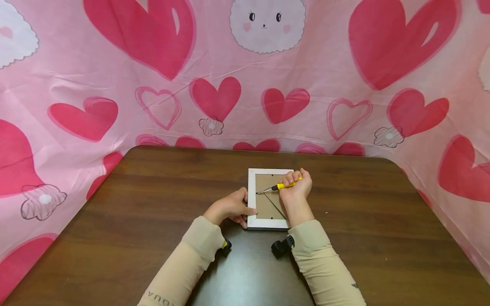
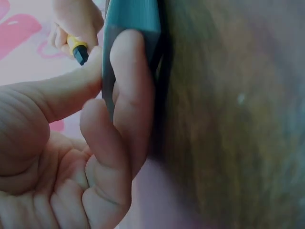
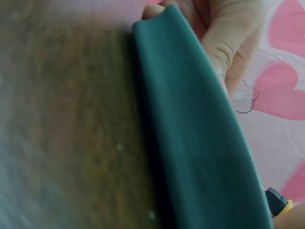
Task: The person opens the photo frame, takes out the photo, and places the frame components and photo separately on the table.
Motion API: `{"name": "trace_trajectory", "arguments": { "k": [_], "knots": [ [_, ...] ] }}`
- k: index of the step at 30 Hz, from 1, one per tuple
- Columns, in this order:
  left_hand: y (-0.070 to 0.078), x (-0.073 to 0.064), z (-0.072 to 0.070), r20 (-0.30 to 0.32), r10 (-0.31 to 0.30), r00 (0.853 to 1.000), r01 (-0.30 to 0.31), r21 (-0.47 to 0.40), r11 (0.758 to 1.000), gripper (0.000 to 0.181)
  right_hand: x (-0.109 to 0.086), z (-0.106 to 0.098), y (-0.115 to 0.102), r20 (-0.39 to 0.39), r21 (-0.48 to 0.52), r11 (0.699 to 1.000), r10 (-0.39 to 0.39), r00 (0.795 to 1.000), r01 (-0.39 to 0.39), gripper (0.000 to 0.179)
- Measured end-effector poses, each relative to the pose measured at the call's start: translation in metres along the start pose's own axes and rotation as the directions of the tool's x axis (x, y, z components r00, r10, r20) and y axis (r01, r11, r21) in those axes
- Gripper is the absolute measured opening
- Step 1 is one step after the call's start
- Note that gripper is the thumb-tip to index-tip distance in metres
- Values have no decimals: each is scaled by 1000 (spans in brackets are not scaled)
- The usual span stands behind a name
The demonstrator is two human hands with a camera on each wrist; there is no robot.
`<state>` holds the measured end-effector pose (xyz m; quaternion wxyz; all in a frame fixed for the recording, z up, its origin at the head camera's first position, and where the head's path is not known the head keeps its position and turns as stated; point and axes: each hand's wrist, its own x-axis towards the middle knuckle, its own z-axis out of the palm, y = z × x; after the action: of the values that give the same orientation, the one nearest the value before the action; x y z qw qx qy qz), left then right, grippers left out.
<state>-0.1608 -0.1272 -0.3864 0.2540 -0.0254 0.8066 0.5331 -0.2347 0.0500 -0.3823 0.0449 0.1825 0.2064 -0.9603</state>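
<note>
A picture frame (image 1: 252, 182) lies back side up on the table, with a white border and a brown backing board (image 1: 264, 208). My left hand (image 1: 231, 205) grips its left side, thumb on the border and fingers curled at the edge. In the left wrist view, thumb and fingers pinch the frame's grey-green side (image 2: 133, 16). My right hand (image 1: 298, 190) holds a yellow-and-black screwdriver (image 1: 283, 185) in its fist. The metal tip meets the inner left edge of the border, near a small dark tab. A dark diagonal line crosses the board. The frame's right border is partly hidden behind the right hand.
The brown wooden table (image 1: 153, 204) extends to both sides of the frame. A pink cloth (image 1: 252, 72) printed with hearts hangs behind and beside it. Black wrist cameras (image 1: 281, 247) sit by both cuffs, close above the table.
</note>
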Motion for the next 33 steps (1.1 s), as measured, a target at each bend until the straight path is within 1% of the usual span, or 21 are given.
{"name": "trace_trajectory", "arguments": {
  "k": [3, 7, 13, 15, 19, 23, 26, 29, 33],
  "knots": [
    [1, 2, 1, 11, -11, 1000, 11, 1, 1000, 36, 0, -2, 0, -3, 24, 1000, -12, 1000, 12, 64],
    [2, 4, 2, 21, -9, 1000, 9, 8, 1000, 34, 0, -6, 0, 0, 58, 998, -31, 1000, 31, 64],
    [0, 8, 1, 28, -12, 1000, 12, -1, 1000, 33, 0, -10, 3, 16, 81, 996, -23, 1000, 22, 65],
    [-1, 9, 0, 33, -12, 999, 13, -5, 1000, 33, 0, -12, 5, 13, 79, 996, -29, 999, 28, 65],
    [-2, 9, -2, 62, -13, 998, 14, -18, 1000, 33, -2, -15, 8, 6, 71, 996, -63, 998, 63, 65],
    [-2, 10, -5, 83, -21, 996, 24, -28, 999, 33, -2, -15, 10, 9, 55, 996, -71, 997, 70, 64],
    [-2, 10, -6, 96, -23, 995, 25, -26, 999, 32, 0, -14, 10, 2, 20, 997, -72, 997, 72, 62],
    [-2, 11, -6, 99, -15, 995, 16, -14, 1000, 32, 3, -11, 11, -13, -12, 996, -84, 996, 84, 61],
    [-1, 12, -7, 94, -13, 996, 13, 8, 1000, 32, 3, -10, 12, -37, -18, 996, -92, 995, 92, 60]
  ]
}}
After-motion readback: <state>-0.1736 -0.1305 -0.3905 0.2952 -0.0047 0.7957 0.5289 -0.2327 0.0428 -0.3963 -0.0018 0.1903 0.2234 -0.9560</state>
